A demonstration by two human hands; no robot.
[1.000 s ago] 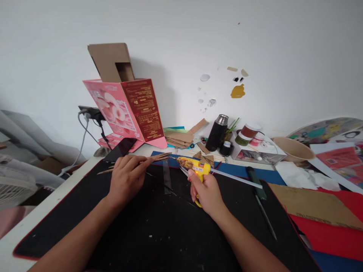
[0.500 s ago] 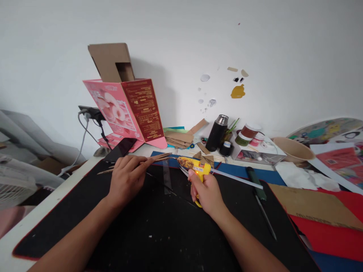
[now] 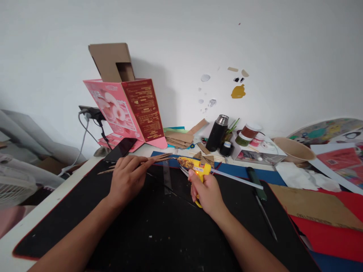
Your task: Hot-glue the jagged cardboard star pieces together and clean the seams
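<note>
My left hand (image 3: 129, 177) is closed around a narrow, torn strip of brown cardboard (image 3: 163, 156), whose pointed ends stick out on both sides of the fingers. My right hand (image 3: 206, 190) grips a yellow hot glue gun (image 3: 202, 169) by its handle. An orange light glows on the gun's side, and a long, pale glue stick (image 3: 237, 178) comes out of its back. The gun's browned, stained nozzle points left, close to the right tip of the strip; whether they touch I cannot tell. A clear ruler (image 3: 167, 177) lies on the black mat (image 3: 141, 241) between my hands.
Behind the mat stand a pink box (image 3: 113, 109), cardboard scraps (image 3: 178, 139), a black thermos (image 3: 217, 134) and paint jars (image 3: 249, 134). A green-handled tool (image 3: 256, 183) lies on the right, near a cardboard sheet (image 3: 314, 204). A phone (image 3: 121, 148) rests at the back left.
</note>
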